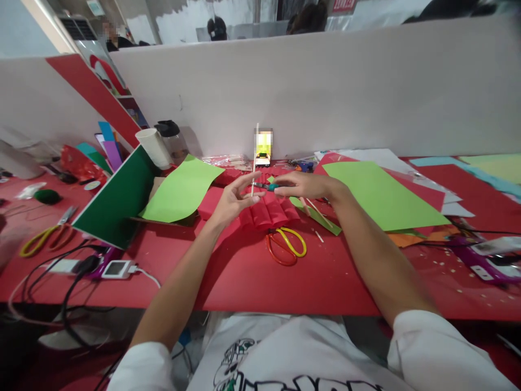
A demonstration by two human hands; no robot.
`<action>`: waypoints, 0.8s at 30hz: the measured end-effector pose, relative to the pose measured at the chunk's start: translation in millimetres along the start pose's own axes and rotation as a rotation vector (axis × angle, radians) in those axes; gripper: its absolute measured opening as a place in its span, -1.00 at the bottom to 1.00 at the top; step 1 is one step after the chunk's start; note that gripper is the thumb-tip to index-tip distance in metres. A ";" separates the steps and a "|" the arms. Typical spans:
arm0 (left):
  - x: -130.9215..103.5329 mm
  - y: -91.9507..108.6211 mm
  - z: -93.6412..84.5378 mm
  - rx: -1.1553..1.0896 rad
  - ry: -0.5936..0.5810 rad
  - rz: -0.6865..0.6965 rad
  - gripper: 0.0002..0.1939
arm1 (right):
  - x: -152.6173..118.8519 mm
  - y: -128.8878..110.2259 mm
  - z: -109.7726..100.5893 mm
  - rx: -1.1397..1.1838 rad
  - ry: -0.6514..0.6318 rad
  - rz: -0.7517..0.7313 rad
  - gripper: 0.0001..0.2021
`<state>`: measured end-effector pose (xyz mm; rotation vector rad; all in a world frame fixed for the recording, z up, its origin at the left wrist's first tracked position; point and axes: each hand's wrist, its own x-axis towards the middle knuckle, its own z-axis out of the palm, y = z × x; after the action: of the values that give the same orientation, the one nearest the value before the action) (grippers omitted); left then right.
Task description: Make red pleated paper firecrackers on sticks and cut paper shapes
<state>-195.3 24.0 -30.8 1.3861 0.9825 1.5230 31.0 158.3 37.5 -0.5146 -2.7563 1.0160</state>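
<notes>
A thin, pale, straight stick stands nearly upright above the middle of the bench, at the fingertips of the left hand, which seems to hold it between thumb and fingers. The right hand is closed around a small pair of pliers with teal handles, and their metal tip meets the stick; whether the tip is pressing, one cannot tell. To work well, the person should probably keep the stick steady, place the tip square to it, and keep the left fingertips away from the metal.

Below lies red pleated paper, and at its near edge the red and yellow looped scissor handles. Bright green paper sheets flank both sides, and the white upright partition limits the far side. Toward the front edge of the red bench, the elbows seem to have the most room.
</notes>
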 end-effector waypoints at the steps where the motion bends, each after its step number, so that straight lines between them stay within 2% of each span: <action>1: -0.5 1.5 -0.4 0.000 -0.016 -0.015 -0.38 | -0.4 0.8 -0.8 0.000 -0.009 -0.001 -0.54; 5: -1.8 6.9 -0.6 -0.033 -0.060 -0.062 -0.48 | -1.6 4.9 -3.3 -0.005 -0.008 0.007 -0.49; 15: -2.4 9.1 -0.1 -0.006 -0.018 -0.046 -0.36 | -4.3 12.0 -8.5 0.064 -0.003 0.047 -0.49; 19: -1.9 9.1 -0.1 0.001 -0.006 -0.049 -0.34 | -5.3 8.0 -9.0 0.055 0.001 0.050 -0.49; 24: -0.8 6.7 -1.3 0.031 -0.025 -0.031 -0.33 | -5.9 -3.7 -8.4 0.009 -0.054 0.048 -0.49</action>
<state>-197.1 20.9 -24.9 1.4025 1.0118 1.4696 37.7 158.5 46.1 -0.5635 -2.7976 1.0675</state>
